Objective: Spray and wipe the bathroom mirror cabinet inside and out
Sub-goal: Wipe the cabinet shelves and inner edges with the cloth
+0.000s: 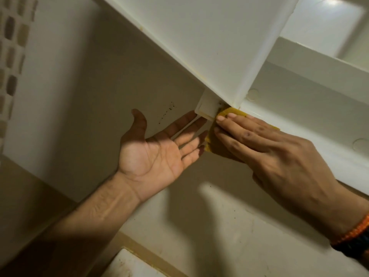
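Note:
The white mirror cabinet (pixel 311 124) fills the upper right, its door (pixel 189 43) swung open toward me. My right hand (pixel 269 148) lies flat with straight fingers on a yellow cloth (pixel 231 112), pressing it against the cabinet's bottom front edge near the door's lower hinge corner. Most of the cloth is hidden under the fingers. My left hand (pixel 157 150) is held palm up just below the door's corner, fingers straight, fingertips near a small white bracket (pixel 206 106) and the cloth. It holds nothing.
A white shelf (pixel 323 62) crosses the cabinet's inside. The cream wall (pixel 95 92) behind has dark specks. Mosaic tiles (pixel 12 56) run down the far left. A white basin corner (pixel 131 264) shows at the bottom.

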